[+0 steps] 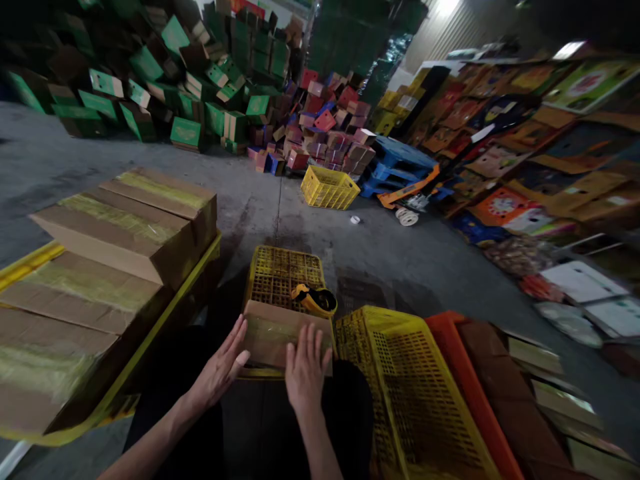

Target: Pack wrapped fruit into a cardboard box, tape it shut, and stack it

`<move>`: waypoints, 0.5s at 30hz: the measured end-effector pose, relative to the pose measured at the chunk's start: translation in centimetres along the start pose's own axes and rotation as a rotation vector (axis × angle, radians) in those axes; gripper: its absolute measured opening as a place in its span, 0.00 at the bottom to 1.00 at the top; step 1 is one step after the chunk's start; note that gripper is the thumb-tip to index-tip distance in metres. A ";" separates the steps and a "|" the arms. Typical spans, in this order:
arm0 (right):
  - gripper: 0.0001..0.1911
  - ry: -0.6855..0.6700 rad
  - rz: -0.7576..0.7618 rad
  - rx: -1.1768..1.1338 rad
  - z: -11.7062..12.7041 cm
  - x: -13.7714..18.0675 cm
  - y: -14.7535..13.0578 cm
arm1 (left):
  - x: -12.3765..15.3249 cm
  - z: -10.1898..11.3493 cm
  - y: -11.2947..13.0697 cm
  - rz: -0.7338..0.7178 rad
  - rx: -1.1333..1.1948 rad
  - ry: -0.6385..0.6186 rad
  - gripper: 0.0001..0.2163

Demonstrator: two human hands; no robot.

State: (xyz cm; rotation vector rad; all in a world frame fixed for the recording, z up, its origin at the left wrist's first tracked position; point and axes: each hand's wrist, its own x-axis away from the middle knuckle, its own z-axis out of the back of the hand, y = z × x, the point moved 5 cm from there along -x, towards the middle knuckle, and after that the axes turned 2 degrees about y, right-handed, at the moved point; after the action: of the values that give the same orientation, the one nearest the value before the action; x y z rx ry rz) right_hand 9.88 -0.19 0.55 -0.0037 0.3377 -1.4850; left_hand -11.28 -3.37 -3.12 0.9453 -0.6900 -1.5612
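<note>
Cardboard box (267,337) is lying just below the middle of the frame, tape running along its top, as you are laying your right hand (306,373) palm-down over its right part, fingers stretched out and slightly spread. Your left hand (223,363) is reaching along the box's left edge, fingers extended close together, thumb apart, grasping nothing; whether it is touching the cardboard cannot be told. The box is resting on a yellow crate (280,267), with a yellow-and-black tool (317,300) sitting just behind it. Taped cartons (135,217) are filling the left of the frame, while at lower right a yellow basket (425,373) is standing beside an orange bin (473,383). Green boxes (186,132) are crowding the upper left.
</note>
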 end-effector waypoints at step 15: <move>0.29 0.008 0.213 0.017 1.3 2.3 -1.3 | 1.0 -0.4 -2.2 -0.108 -0.259 0.028 0.32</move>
State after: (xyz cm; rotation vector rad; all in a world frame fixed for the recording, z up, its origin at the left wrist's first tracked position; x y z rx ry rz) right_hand 8.99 -2.87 1.53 0.0504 0.3218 -1.2770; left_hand -12.15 -3.88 -5.40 0.8197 -0.4100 -1.6827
